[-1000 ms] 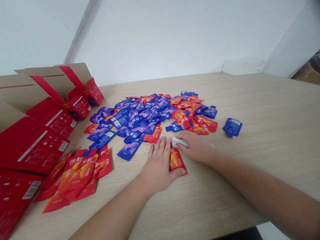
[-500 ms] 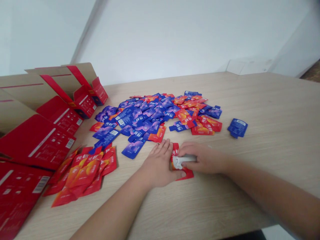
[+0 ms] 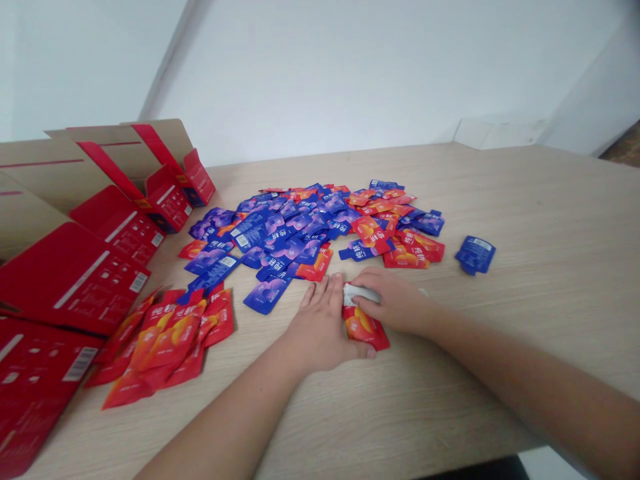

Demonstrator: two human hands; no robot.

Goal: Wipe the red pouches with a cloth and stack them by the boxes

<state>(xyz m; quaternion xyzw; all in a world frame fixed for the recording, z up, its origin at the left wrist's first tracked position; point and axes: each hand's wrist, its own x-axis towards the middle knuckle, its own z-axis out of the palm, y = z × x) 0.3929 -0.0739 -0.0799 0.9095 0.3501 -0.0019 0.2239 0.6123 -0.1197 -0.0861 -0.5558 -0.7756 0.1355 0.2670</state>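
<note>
A red and orange sachet (image 3: 364, 325) lies flat on the table in front of me. My left hand (image 3: 325, 327) rests at its left side, fingers stretched out, the thumb on its lower part. My right hand (image 3: 385, 299) is closed around a small white tool (image 3: 356, 293), whose far end lies across the top of the sachet. Beyond my hands spreads a loose pile of blue and purple sachets (image 3: 290, 233), mixed with red ones. Several red sachets (image 3: 170, 340) are heaped to the left of my left forearm.
Open red cardboard boxes (image 3: 75, 280) stand in a row along the left side. One blue sachet (image 3: 475, 255) lies apart on the right. Behind the wooden table (image 3: 525, 200) is a pale wall, with a white block (image 3: 500, 132) at the back right.
My right hand has moved the white tool from the middle of the red sachet up to its top end, uncovering the orange print. My left hand has stayed nearly in place.
</note>
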